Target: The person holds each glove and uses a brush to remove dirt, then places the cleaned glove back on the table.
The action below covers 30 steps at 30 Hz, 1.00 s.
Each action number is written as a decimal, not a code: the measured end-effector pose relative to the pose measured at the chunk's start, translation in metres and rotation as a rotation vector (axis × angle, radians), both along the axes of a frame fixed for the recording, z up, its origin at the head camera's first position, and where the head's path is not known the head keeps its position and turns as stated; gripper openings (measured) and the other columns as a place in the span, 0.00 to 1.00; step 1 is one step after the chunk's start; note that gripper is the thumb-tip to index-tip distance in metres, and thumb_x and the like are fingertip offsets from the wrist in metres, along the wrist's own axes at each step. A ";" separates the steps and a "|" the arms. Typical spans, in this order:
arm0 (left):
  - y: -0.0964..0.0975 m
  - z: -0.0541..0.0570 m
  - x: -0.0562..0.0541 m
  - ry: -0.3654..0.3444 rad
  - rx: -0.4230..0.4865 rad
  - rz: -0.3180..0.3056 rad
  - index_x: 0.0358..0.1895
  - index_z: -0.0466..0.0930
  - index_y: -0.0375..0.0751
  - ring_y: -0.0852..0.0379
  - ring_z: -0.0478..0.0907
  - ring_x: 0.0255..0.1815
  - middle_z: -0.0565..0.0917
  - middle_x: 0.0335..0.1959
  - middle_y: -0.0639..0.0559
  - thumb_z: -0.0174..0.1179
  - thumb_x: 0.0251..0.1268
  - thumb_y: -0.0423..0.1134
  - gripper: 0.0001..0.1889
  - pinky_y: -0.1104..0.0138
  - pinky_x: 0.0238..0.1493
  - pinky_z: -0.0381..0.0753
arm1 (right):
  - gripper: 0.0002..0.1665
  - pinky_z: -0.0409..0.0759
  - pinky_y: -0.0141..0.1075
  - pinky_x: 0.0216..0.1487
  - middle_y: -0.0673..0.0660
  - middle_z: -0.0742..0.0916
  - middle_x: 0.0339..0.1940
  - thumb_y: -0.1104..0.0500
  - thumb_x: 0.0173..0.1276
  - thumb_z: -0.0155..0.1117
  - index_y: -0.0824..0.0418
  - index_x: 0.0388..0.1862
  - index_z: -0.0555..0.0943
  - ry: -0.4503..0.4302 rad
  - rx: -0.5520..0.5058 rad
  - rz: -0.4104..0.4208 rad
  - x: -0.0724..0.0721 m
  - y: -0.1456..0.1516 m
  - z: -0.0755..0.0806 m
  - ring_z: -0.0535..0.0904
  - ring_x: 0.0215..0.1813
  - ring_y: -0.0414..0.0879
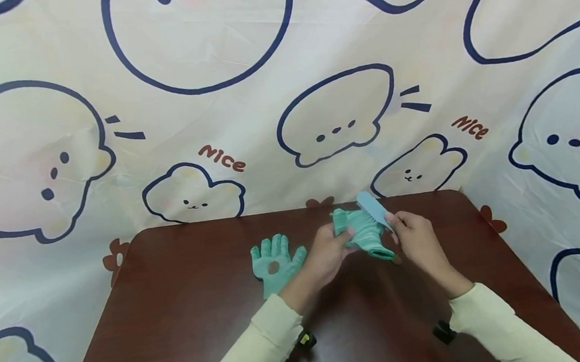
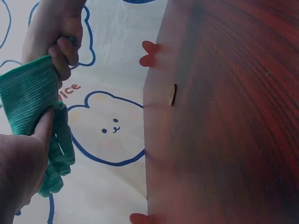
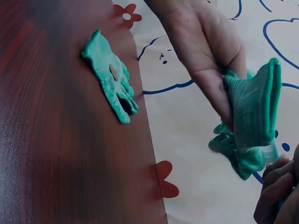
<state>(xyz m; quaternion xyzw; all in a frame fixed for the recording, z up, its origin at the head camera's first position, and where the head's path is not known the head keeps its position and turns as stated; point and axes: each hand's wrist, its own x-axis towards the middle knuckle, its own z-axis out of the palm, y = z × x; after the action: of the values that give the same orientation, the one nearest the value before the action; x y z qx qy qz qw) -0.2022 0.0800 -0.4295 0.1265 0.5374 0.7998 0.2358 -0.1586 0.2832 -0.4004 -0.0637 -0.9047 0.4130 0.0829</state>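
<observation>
Above the far part of the table, my left hand (image 1: 324,254) grips a green knit glove (image 1: 361,229), thumb on top of the fabric. The glove's cuff opening faces down toward me in the head view, and its fingers (image 2: 58,161) dangle in the left wrist view. My right hand (image 1: 422,244) holds a light-blue brush-like tool (image 1: 372,205) with a flat oblong head, which lies over the glove's upper side. Its working face is hidden. A second green glove (image 1: 268,263) lies palm up on the table, left of my left hand, with a brown oval piece (image 3: 113,72) on its palm.
Under the held glove a small flat brown piece (image 2: 172,94) lies on the dark wooden table (image 1: 178,328). The table's far edge meets a white cloth (image 1: 253,121) printed with cartoon outlines. Dark wrist devices hang beneath both pale sleeves (image 1: 258,345).
</observation>
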 end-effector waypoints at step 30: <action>-0.006 0.002 0.000 0.002 -0.105 0.027 0.71 0.71 0.43 0.52 0.80 0.63 0.80 0.66 0.50 0.55 0.79 0.36 0.22 0.57 0.67 0.79 | 0.31 0.73 0.34 0.19 0.59 0.76 0.22 0.36 0.80 0.48 0.63 0.35 0.75 -0.025 -0.066 0.039 0.011 -0.020 0.001 0.71 0.21 0.46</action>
<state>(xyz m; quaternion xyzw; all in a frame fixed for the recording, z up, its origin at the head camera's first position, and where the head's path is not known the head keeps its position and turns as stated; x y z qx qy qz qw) -0.2025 0.0743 -0.4273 0.1074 0.5804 0.7736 0.2305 -0.1478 0.2632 -0.3990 -0.0539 -0.8925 0.4435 0.0614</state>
